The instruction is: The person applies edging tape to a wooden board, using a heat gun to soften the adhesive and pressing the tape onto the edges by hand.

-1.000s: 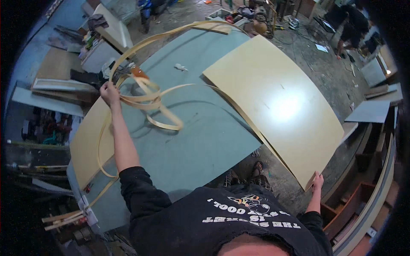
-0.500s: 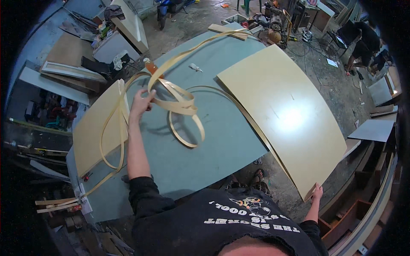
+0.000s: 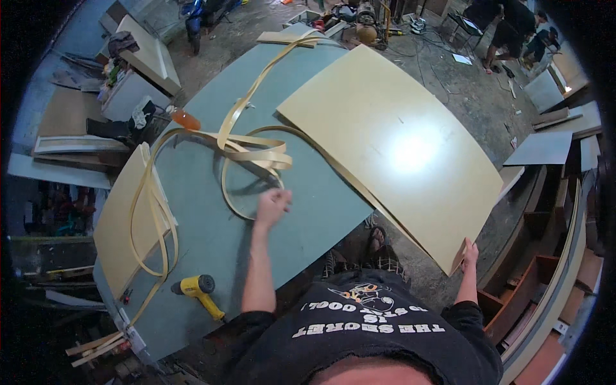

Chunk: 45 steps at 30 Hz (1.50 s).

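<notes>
A large cream panel (image 3: 391,122) lies on the right side of the grey-green table, its near corner overhanging. My right hand (image 3: 470,253) grips that corner, thumb and fingers around its edge. A long cream strip of edge banding (image 3: 255,156) lies in loops at mid-table; one length runs along the panel's left edge. Over the table, beside the loops, my left hand (image 3: 274,205) is bent at the fingers, slightly apart, with nothing visible in it. Near my left forearm lies a yellow and black heat gun (image 3: 197,294).
More cream panels (image 3: 131,215) are stacked on the left of the table (image 3: 308,212). An orange bottle (image 3: 184,119) lies beyond them. Wooden shelving (image 3: 529,295) stands at right. Two people (image 3: 510,32) are in the far right background.
My left hand has let go of the banding and moved right and nearer to me. The loops have settled lower. The heat gun has come into sight. My right hand keeps its hold.
</notes>
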Available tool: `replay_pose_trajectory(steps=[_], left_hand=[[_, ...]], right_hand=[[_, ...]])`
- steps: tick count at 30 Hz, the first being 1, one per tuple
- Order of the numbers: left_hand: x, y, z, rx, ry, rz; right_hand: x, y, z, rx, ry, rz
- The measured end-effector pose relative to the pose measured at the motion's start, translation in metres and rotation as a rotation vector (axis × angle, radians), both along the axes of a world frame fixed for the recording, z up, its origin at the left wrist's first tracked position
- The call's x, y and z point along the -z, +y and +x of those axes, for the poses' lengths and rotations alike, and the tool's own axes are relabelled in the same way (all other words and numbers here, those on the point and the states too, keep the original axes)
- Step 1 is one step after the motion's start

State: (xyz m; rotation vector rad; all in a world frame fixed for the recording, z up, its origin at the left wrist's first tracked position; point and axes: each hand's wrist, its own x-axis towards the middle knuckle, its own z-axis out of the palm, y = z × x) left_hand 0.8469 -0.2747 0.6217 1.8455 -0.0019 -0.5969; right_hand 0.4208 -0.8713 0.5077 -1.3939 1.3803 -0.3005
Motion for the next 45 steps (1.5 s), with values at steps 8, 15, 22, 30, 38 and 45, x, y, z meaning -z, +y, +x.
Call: replay_pose_trajectory(steps=[8, 15, 22, 30, 38, 45], left_hand=[[-0.033, -0.162, 0.070, 0.076, -0.144, -0.390], [0.028, -0.139, 0.280, -0.204, -0.750, 0.785], [0.046, -0.144, 0.287, -0.079, -0.360, 0.779], [0.037, -0.104, 0.251, -0.158, -0.172, 0.755], [0.026, -0.036, 0.167, -0.204, -0.140, 0.874], [-0.001, -0.007, 0.105, -0.194, -0.080, 0.834]], right_hand=[[0.012, -0.078, 0.030, 0.070, -0.167, 0.059], [0.007, -0.101, 0.069, 0.077, -0.293, 0.138], [-0.014, -0.104, 0.074, 0.127, -0.127, -0.199], [-0.043, -0.159, 0.072, 0.006, -0.100, -0.231], [-0.072, -0.192, 0.130, -0.163, -0.093, -0.282], [-0.056, -0.225, 0.187, -0.215, -0.139, -0.110]])
